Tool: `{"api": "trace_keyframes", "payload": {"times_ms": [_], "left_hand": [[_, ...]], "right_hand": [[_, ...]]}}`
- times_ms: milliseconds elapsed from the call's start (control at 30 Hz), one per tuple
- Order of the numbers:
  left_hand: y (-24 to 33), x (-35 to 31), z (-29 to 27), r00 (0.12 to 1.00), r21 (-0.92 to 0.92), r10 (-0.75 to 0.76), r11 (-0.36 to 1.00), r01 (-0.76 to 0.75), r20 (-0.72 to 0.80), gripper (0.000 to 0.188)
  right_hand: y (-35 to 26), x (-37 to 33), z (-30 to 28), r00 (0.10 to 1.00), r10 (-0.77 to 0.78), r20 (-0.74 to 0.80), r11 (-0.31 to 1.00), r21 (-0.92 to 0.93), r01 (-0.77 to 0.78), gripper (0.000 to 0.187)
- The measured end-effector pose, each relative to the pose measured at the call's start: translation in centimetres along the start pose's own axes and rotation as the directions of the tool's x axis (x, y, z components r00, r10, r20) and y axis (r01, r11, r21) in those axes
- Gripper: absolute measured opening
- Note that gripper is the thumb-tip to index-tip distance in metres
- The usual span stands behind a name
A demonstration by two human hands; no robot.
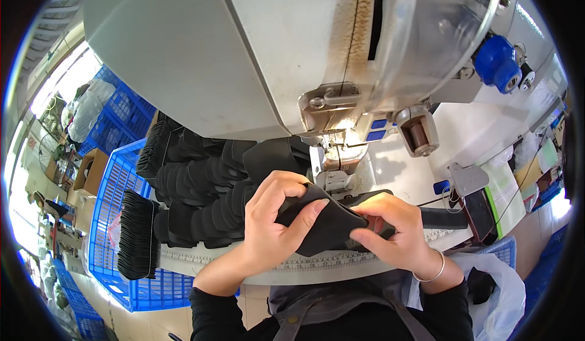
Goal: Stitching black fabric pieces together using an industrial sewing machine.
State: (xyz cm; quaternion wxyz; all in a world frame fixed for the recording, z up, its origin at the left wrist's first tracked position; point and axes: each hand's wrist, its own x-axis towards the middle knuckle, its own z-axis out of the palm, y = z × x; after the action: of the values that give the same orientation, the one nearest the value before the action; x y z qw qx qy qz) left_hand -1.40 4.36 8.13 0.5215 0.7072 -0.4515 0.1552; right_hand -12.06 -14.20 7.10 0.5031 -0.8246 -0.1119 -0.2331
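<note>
Between both hands, in front of the needle area, I hold a small folded black fabric piece [323, 222]. My left hand [275, 216] pinches its left side, thumb on top. My right hand [393, 222], with a bangle at the wrist, grips the right end between thumb and fingers; a bit of red shows by these fingers. Just beyond the cloth is the sewing machine's lit needle and presser foot [334, 158], apart from the piece in my hands. Rows of stacked black fabric pieces [204, 204] lie left of my left hand.
The large machine head [195, 54] overhangs the work. A measuring tape [304, 263] runs along the table's front edge. A blue plastic basket [116, 185] stands at left. Right of my hands are a black strip [442, 218], a phone [480, 216] and a white plastic bag [506, 292].
</note>
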Motion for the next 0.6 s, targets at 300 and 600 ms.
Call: {"api": "trace_keyframes", "payload": {"times_ms": [300,600], "left_hand": [[-0.3,-0.4,-0.2,0.964,-0.504,-0.25,0.822,0.263,0.095,0.01],[-0.4,-0.6,1.3,0.992,-0.34,-0.114,0.936,0.088,-0.057,0.019]], "right_hand": [[0.5,-0.4,0.2,0.997,-0.044,-0.056,0.999,-0.034,0.042,0.02],[0.6,-0.9,1.1,0.947,-0.251,-0.203,0.944,-0.27,0.192,0.023]]}}
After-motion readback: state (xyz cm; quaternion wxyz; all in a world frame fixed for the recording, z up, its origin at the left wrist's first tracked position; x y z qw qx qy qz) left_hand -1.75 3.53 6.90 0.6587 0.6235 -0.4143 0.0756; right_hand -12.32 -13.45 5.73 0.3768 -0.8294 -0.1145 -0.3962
